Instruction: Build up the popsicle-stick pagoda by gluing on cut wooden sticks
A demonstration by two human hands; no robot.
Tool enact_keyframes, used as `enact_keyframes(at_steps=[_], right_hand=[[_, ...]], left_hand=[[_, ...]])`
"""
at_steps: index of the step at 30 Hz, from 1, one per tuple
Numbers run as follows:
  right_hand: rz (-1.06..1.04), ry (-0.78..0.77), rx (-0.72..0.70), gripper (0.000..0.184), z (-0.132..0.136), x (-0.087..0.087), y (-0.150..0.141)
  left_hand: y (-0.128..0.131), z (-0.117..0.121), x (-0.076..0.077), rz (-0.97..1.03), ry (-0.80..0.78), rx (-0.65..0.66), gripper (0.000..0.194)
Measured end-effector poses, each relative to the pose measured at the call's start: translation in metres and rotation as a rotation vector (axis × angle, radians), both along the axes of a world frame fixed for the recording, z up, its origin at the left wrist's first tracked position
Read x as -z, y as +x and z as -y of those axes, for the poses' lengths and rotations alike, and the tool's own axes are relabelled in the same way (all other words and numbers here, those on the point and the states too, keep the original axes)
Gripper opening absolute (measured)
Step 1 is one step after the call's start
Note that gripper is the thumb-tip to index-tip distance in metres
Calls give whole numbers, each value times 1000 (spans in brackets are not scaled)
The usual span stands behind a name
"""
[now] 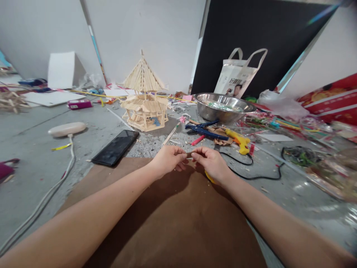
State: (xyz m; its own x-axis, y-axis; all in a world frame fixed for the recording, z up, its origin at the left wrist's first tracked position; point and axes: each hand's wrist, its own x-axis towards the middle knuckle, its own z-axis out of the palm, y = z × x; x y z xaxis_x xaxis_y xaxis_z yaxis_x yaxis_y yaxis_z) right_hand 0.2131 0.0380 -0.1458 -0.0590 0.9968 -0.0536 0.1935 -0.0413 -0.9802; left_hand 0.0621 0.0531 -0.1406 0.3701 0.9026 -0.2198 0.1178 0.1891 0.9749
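Where the left hand (170, 160) and the right hand (213, 163) meet, we see thumbs and fingers drawn into narrow pinches, holding a small brown strip (189, 155) between them above the far edge of a brown sheet (181, 230). Under the right hand we note a yellow object (209, 178), mostly hidden. At the sheet's far left corner lies a dark phone (115, 148); beyond its far right edge we find a blue tool (208, 131) and a yellow glue gun (242, 144). The sheet covers part of a grey floor (30, 147), strewn with scraps. Farther out, we observe a pavilion of pale sticks (144, 106) standing upright and, to its right, a metal basin (209, 109). Toward the floor's far edge, a white tote bag (227, 76) stands before a black panel (223, 29), while pale wall panels (170, 33) bound the room.
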Motion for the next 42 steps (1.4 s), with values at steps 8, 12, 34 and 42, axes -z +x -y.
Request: enact_keyframes(at_steps=[8, 12, 34, 42], right_hand=[[-51, 3, 28, 18, 0, 0, -1], [-71, -7, 42, 19, 0, 0, -1], [-32, 14, -1, 24, 0, -1, -1], [50, 12, 35, 20, -14, -15, 4]], left_hand=[[-1, -2, 1, -14, 69, 8, 4], [-3, -3, 4, -48, 115, -1, 5], [-3, -3, 1, -44, 125, 15, 7], [-30, -26, -19, -85, 182, -205, 9]])
